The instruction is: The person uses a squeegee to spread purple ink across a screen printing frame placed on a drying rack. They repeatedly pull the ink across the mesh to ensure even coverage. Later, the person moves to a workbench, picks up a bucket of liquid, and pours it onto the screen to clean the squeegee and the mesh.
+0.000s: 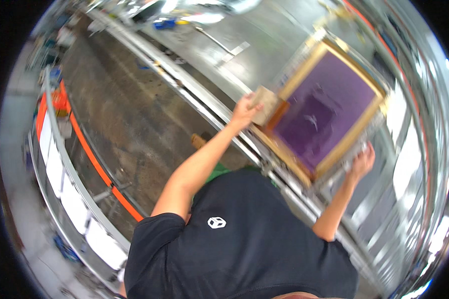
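Observation:
My left hand (245, 110) is closed round a squeegee with a pale brown wooden grip (265, 105) and an amber blade (280, 115). It is held tilted at the left side of a screen-printing frame (353, 142). Inside the wooden frame stretches a purple mesh (346, 97), with a darker purple rectangle (312, 117) and some whitish marks. Beside the frame's near right edge, my right hand (363, 163) has curled fingers against a silvery edge. Blur hides exactly what they grip there.
Under the frame is a grey metal table (264, 55) with a long rail (184, 94) along its near edge. A metal bar tool (217, 41) and a blue object (164, 23) lie farther back. An orange-edged rack (92, 149) stands left across the stained floor (119, 94).

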`<state>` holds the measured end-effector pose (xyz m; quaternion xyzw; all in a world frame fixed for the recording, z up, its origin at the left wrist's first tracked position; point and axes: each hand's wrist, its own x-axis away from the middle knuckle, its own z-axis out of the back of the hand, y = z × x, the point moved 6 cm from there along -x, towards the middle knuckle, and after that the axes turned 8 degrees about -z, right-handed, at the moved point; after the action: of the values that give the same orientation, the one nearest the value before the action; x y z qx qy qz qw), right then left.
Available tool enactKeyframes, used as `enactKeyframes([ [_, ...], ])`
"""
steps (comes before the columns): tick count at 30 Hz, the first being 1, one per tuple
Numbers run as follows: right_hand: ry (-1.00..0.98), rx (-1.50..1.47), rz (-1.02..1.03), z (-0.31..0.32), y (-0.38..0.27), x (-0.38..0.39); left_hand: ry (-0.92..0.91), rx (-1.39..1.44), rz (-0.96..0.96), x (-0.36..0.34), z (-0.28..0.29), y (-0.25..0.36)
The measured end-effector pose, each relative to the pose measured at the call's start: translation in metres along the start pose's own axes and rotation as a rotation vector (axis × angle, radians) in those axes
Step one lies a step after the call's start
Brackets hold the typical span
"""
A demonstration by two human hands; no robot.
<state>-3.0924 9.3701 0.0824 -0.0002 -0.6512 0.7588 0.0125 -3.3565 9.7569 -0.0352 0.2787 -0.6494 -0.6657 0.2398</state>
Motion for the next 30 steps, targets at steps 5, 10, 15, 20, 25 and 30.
enactKeyframes([
  [5,-0.16,0.035,0.168,-0.042,-0.086,0.008,0.01,0.245,0.473,-0.021,0.001,-0.024],
  [10,0.018,-0.06,0.152,-0.099,-0.178,0.049,-0.187,0.586,0.167,-0.056,0.115,0.082],
  [15,-0.117,-0.235,0.062,-0.216,-0.206,0.144,0.037,0.208,-0.109,-0.053,0.302,0.195],
  [20,-0.205,-0.273,0.058,-0.375,-0.207,0.173,0.163,0.293,-0.203,-0.059,0.451,0.217],
  [25,-0.389,-0.262,0.01,-0.571,-0.214,0.214,0.429,0.179,-0.126,-0.059,0.598,0.182],
  [30,-0.658,-0.237,0.035,-0.823,-0.198,0.289,0.701,0.159,-0.154,-0.052,0.785,0.16],
])
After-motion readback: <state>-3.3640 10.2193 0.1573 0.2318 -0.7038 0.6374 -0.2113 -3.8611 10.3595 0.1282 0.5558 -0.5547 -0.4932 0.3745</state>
